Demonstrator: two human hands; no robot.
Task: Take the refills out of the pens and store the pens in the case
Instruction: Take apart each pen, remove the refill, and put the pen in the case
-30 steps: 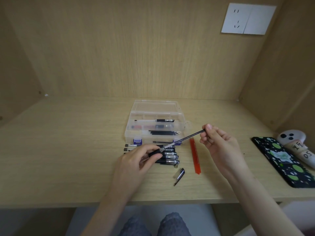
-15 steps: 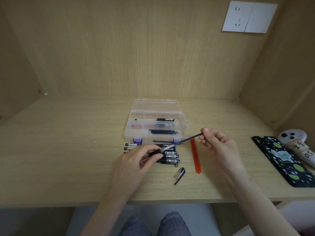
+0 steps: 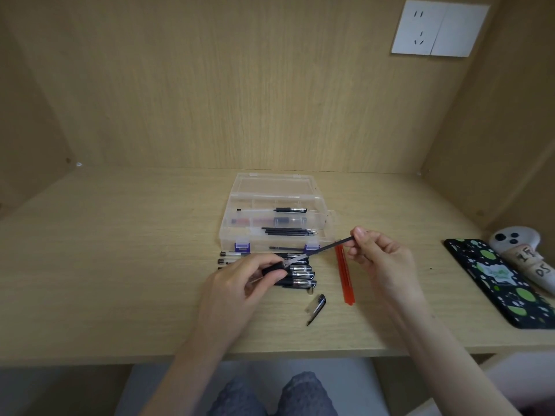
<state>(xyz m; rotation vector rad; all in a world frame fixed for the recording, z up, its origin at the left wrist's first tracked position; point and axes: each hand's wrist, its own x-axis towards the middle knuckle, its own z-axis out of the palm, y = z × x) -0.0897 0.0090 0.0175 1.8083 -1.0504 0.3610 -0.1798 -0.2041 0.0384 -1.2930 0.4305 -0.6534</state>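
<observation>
Head view: left hand [image 3: 240,280] hides most of pen [image 3: 271,270] barrel.

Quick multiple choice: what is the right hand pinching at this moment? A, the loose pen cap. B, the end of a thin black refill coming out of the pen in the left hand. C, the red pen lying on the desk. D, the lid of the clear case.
B: the right hand pinches the far end of the black refill, whose other end sits in the pen gripped by the left hand.

We face a light wood worktop [image 3: 120,265], matching wood panels behind and at both sides, a white wall socket plate [image 3: 440,28] upper right, perhaps grey floor below, soft even light
</observation>
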